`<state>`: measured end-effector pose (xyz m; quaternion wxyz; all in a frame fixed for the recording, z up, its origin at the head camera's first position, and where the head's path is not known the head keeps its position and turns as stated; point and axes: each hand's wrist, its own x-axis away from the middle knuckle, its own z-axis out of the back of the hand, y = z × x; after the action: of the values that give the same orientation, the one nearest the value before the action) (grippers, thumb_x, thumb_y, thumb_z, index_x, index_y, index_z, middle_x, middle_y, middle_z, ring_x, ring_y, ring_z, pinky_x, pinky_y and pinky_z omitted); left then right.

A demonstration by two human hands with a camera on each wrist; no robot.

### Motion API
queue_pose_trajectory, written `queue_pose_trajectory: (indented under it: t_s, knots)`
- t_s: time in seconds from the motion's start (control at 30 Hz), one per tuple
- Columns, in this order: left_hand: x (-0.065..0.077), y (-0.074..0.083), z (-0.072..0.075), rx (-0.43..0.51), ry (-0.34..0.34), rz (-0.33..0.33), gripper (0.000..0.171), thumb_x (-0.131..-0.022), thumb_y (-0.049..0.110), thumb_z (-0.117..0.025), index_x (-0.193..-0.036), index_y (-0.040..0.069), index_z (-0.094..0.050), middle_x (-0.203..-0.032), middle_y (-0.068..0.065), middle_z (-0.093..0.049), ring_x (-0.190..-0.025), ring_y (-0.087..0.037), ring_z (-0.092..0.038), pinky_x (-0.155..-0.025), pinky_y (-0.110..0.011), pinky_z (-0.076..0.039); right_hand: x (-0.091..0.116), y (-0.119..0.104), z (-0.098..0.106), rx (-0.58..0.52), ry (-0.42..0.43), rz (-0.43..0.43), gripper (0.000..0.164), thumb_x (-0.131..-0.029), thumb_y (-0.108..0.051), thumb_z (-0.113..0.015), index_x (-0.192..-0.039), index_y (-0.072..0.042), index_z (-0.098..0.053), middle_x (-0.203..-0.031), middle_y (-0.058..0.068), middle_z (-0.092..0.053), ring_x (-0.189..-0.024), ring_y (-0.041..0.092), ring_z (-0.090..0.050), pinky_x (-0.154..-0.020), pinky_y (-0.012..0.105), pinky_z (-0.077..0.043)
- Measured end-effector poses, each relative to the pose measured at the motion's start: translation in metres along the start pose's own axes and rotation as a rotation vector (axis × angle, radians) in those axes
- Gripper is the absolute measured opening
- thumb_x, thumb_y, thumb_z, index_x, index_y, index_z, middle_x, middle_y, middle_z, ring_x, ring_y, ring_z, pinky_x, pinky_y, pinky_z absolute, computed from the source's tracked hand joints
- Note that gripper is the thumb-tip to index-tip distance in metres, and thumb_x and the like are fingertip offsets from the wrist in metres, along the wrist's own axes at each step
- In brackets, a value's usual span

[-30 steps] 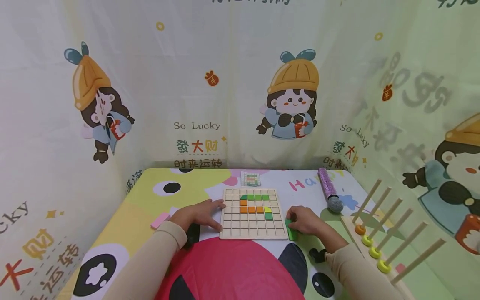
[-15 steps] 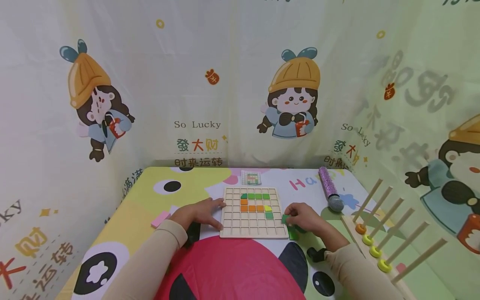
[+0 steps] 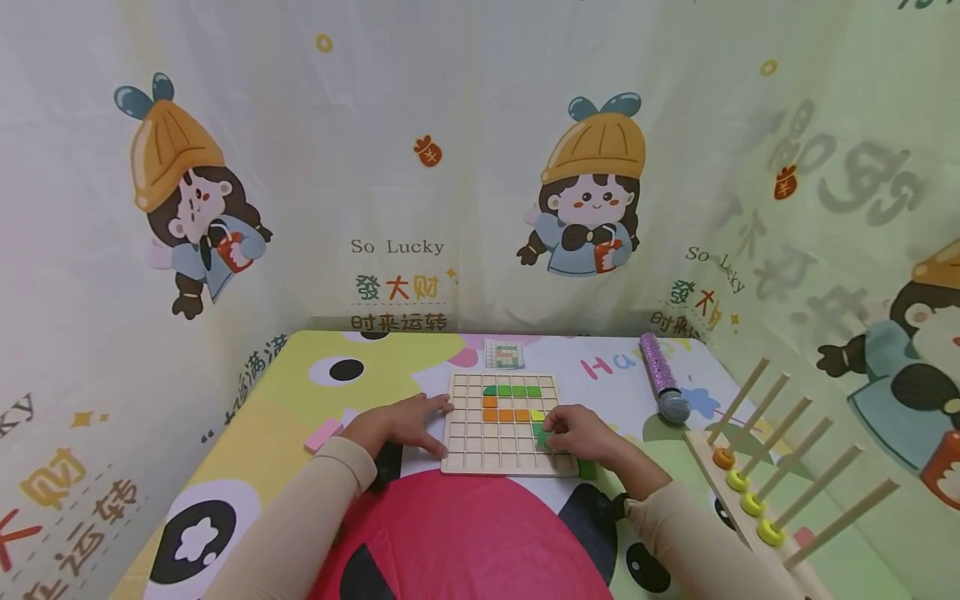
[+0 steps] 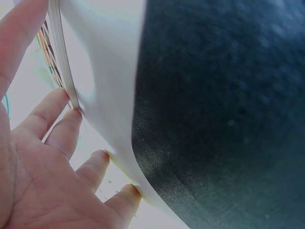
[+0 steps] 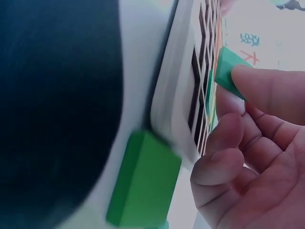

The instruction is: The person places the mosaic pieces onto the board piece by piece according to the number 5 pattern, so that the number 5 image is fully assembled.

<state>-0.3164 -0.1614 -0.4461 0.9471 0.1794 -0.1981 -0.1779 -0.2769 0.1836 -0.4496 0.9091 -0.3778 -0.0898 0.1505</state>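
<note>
A wooden grid board (image 3: 468, 446) lies mid-table. Its cells hold a row of green tiles (image 3: 517, 391), several orange tiles (image 3: 507, 416), a yellow piece (image 3: 537, 415) and a green tile below that. My left hand (image 3: 401, 423) rests at the board's left side, fingers spread and fingertips against the edge. Over the board's right part, my right hand (image 3: 587, 435) pinches a small green tile (image 5: 227, 69) between thumb and forefinger, just above the grid. A green block (image 5: 148, 181) lies beside the board's near right corner, partly hidden by the right hand in the head view.
A small pattern card (image 3: 504, 355) lies behind the board. At the right are a glittery purple microphone (image 3: 662, 379) and a wooden peg rack (image 3: 738, 508) with rings. A pink block (image 3: 323, 435) sits beside the left wrist.
My right hand has lifted a green tile from beside the board and carried it left over the grid. The left hand has stayed at the board's left edge.
</note>
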Motion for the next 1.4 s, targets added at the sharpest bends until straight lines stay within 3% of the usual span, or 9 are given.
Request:
queue_pose_trajectory:
  t_s: [0.2,0.5,0.83,1.07,1.4]
  knots:
    - [0.001,0.002,0.000,0.005,-0.001,-0.007,0.094,-0.078,0.048,-0.088,-0.158,0.028,-0.043,-0.166,-0.013,-0.035,-0.154,-0.039,-0.027,-0.119,-0.065,-0.033,-0.006,-0.005,-0.009,0.075,0.004,0.017,0.009,-0.089,-0.004,-0.074,-0.093,-0.009,-0.068,-0.083,-0.001,-0.064,-0.079,0.015,-0.055,-0.072,0.032,-0.047]
    - [-0.001,0.001,-0.002,0.010,0.002,0.000,0.096,-0.077,0.049,-0.088,-0.158,0.029,-0.042,-0.165,-0.016,-0.035,-0.153,-0.038,-0.029,-0.118,-0.065,-0.034,-0.010,-0.005,-0.008,0.115,0.016,-0.028,0.010,-0.090,-0.005,-0.074,-0.093,-0.013,-0.069,-0.085,-0.002,-0.064,-0.082,0.016,-0.056,-0.074,0.032,-0.048]
    - [-0.002,0.000,-0.001,0.008,0.003,-0.008,0.095,-0.077,0.048,-0.088,-0.158,0.029,-0.042,-0.165,-0.014,-0.036,-0.154,-0.038,-0.029,-0.118,-0.064,-0.034,-0.008,-0.004,-0.006,0.133,0.013,-0.001,0.009,-0.089,-0.003,-0.073,-0.094,-0.009,-0.069,-0.085,-0.001,-0.065,-0.080,0.015,-0.055,-0.074,0.032,-0.047]
    - [0.000,0.003,0.001,0.013,0.006,-0.009,0.096,-0.077,0.047,-0.089,-0.159,0.027,-0.042,-0.164,-0.015,-0.037,-0.153,-0.039,-0.029,-0.117,-0.064,-0.035,-0.012,-0.005,-0.010,0.223,0.015,0.000,0.008,-0.090,-0.006,-0.075,-0.090,-0.012,-0.070,-0.083,-0.003,-0.065,-0.078,0.014,-0.056,-0.075,0.032,-0.049]
    - [0.001,0.002,0.001,0.018,-0.002,0.000,0.096,-0.078,0.048,-0.088,-0.159,0.028,-0.041,-0.166,-0.015,-0.035,-0.154,-0.039,-0.029,-0.118,-0.064,-0.034,-0.012,-0.008,-0.018,0.330,0.053,0.033,0.005,-0.089,-0.004,-0.076,-0.089,-0.008,-0.073,-0.083,-0.002,-0.070,-0.077,0.011,-0.059,-0.076,0.034,-0.054]
